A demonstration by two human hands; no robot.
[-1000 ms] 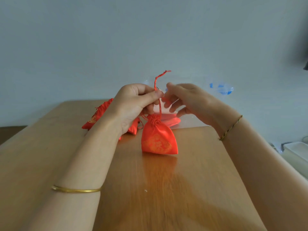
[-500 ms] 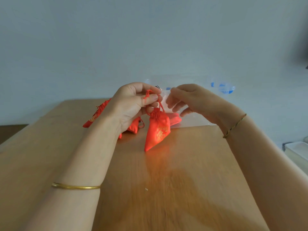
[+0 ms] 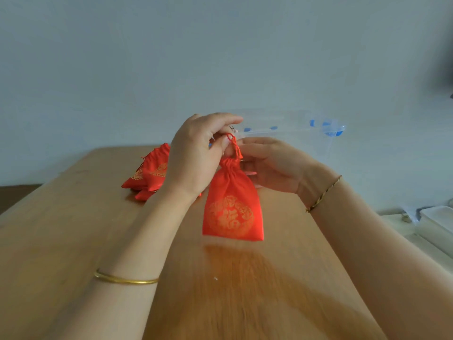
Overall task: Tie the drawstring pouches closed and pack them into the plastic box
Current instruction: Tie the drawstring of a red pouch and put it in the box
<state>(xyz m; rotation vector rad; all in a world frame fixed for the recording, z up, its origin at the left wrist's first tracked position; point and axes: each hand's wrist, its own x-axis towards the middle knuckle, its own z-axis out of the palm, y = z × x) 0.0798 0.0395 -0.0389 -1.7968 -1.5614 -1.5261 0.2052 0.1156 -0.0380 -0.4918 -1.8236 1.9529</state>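
Note:
A red drawstring pouch [image 3: 232, 212] with a gold print hangs above the wooden table [image 3: 73, 229], its neck gathered tight. My left hand [image 3: 196, 155] pinches the red drawstring [image 3: 234, 146] just above the neck. My right hand [image 3: 272, 165] holds the pouch's neck from the right, fingers curled toward it. Behind both hands stands the clear plastic box [image 3: 316, 143] with blue clips. A pile of more red pouches [image 3: 152, 173] lies on the table to the left, partly hidden by my left hand.
White containers [image 3: 436, 222] sit on a lower surface at the far right. The table ends at a pale wall behind the box. Bare wood stretches in front of the pouch toward me.
The pouch has turned to face me flat and hangs lower. The cord that stood up above my hands a second ago is now short and taut between my fingers.

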